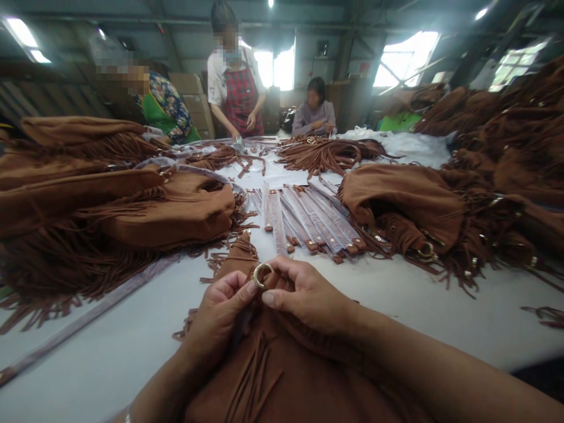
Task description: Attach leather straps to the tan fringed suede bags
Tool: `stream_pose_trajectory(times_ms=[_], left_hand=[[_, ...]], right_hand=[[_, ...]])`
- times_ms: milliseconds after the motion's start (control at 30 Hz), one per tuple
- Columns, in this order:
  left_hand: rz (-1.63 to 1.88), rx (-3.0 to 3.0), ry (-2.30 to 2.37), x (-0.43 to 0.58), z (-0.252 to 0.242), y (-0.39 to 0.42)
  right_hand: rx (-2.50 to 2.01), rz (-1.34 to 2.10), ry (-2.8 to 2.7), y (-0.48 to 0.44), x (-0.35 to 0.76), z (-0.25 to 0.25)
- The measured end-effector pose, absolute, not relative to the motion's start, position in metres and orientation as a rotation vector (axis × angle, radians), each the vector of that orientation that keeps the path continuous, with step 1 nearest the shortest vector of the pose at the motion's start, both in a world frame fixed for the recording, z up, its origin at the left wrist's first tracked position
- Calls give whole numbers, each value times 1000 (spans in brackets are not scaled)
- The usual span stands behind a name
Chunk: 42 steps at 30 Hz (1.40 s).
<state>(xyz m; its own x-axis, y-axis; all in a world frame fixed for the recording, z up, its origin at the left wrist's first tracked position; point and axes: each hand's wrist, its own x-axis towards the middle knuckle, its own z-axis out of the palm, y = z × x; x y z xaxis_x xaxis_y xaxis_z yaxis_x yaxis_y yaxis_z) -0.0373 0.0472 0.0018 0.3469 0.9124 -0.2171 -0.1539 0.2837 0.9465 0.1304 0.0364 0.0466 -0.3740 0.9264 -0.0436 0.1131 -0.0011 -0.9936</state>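
Observation:
Between my two hands is a gold-coloured metal ring (263,276) at the top of a brown fringed bag (304,376). My left hand (229,299) pinches the ring's left side between thumb and fingers. From the other side, my right hand (304,294) has its fingers closed on the ring and a bit of brown material beside it. The bag lies in front of me, its loose fringe strands (255,376) hanging over the front. Part of the bag is hidden under my hands and forearms.
Piles of brown fringed bags stand left (176,205) and right (405,200) on the white table (396,299). Plastic-wrapped straps (308,217) lie ahead, with brown fringe strips (326,154) behind. A long wrapped strap (88,317) runs along the left. Several people (240,88) are across the table.

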Motion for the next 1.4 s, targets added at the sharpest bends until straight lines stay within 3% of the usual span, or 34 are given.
stream_pose_trajectory(times_ms=[200,567,733,1000,1200,1400], left_hand=[[856,1106,940,-34,0,48],[958,1430,994,-37,20,29],[856,1725,1065,-42,28,22],[692,1669,1045,-49,29,13],[750,2011,907,-49,42,5],[594,1989,668,-33,54,17]], right_hand=[[-920,1748,-1128,49,143,54],[-983,1569,-997,49,131,50],[-1055,1459,-991,42,122,46],[-1004,1259,-1010,36,115,35],[-909,1568,-1467,54,149,59],[-764,1472,-2447,78,169,134]])
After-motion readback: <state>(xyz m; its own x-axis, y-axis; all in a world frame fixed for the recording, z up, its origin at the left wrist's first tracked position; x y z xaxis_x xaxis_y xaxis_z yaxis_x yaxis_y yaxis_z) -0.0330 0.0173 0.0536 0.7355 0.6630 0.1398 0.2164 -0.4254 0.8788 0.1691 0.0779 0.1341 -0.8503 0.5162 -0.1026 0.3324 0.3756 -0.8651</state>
